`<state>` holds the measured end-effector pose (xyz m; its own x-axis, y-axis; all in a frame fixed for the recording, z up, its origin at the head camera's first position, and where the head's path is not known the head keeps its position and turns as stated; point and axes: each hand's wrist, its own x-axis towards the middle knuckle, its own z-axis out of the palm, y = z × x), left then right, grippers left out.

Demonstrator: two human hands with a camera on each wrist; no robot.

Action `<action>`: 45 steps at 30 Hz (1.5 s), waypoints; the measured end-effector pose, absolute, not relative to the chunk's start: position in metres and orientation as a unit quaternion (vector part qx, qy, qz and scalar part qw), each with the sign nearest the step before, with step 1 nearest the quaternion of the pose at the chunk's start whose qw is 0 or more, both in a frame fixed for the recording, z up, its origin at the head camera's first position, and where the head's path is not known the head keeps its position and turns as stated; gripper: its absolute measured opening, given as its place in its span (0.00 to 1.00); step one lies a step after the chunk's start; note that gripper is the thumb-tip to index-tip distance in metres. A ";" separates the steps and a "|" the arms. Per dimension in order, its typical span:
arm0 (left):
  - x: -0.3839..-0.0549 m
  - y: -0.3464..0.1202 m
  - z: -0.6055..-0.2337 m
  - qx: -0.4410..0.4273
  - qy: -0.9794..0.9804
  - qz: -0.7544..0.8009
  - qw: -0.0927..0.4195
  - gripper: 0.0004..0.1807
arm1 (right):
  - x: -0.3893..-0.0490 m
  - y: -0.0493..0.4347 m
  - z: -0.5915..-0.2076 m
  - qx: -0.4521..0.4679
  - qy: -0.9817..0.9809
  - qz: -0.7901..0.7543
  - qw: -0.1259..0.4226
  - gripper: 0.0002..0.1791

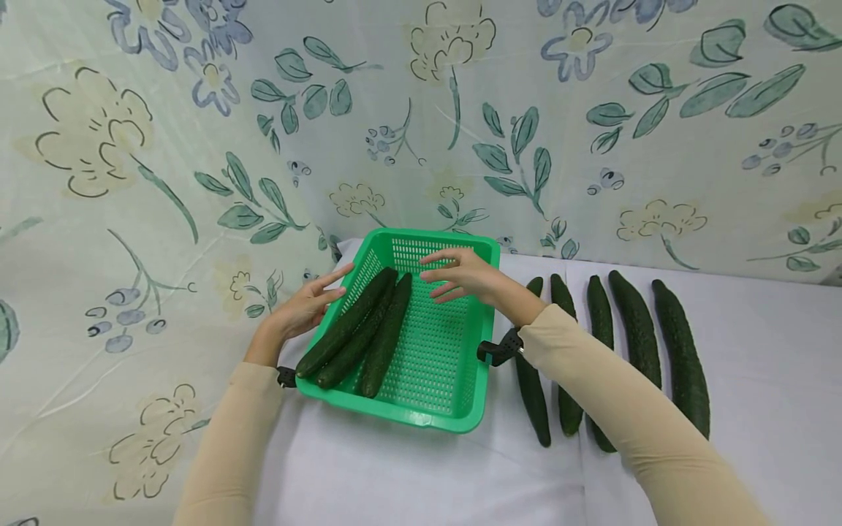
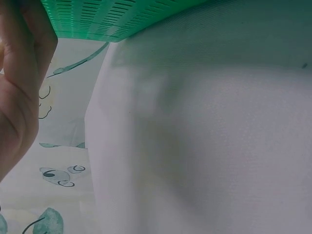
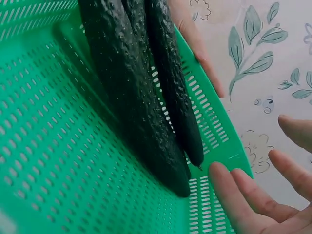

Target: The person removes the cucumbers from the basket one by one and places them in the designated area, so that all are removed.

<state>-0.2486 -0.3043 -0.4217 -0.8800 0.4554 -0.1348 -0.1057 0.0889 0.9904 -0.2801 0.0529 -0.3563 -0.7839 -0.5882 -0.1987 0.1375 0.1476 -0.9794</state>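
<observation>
A green plastic basket (image 1: 430, 351) with slotted walls holds three long dark cucumbers (image 1: 388, 336) side by side along its left. My left hand (image 1: 302, 310) is at the basket's left wall, its fingers extended along the rim; in the left wrist view part of this hand (image 2: 19, 87) shows beside the basket's underside (image 2: 92, 22). Over the basket's far part, my right hand (image 1: 463, 276) hovers with fingers spread and nothing in them. The right wrist view shows those fingers (image 3: 234, 192) near the ends of the cucumbers (image 3: 141, 97), apart from them.
To the basket's right, several more cucumbers (image 1: 634, 321) lie in a row on the white cloth (image 1: 776, 380), partly under my right forearm. A floral curtain (image 1: 421, 146) rises behind and to the left of the table. Each wrist wears a black camera strap (image 1: 500, 349).
</observation>
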 end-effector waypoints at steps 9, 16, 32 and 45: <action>-0.249 -0.305 -0.423 0.119 0.715 0.657 0.209 0.31 | -0.281 0.021 -0.368 -0.106 0.701 -0.628 0.320 0.27; -0.249 -0.305 -0.421 0.122 0.719 0.651 0.209 0.31 | -0.276 0.005 -0.374 -0.059 0.700 -0.621 0.346 0.25; -0.249 -0.304 -0.421 0.110 0.730 0.643 0.203 0.31 | -0.264 -0.022 -0.390 -0.016 0.708 -0.619 0.341 0.26; -0.249 -0.303 -0.421 0.130 0.707 0.661 0.217 0.31 | -0.261 -0.027 -0.405 -0.032 0.706 -0.610 0.358 0.30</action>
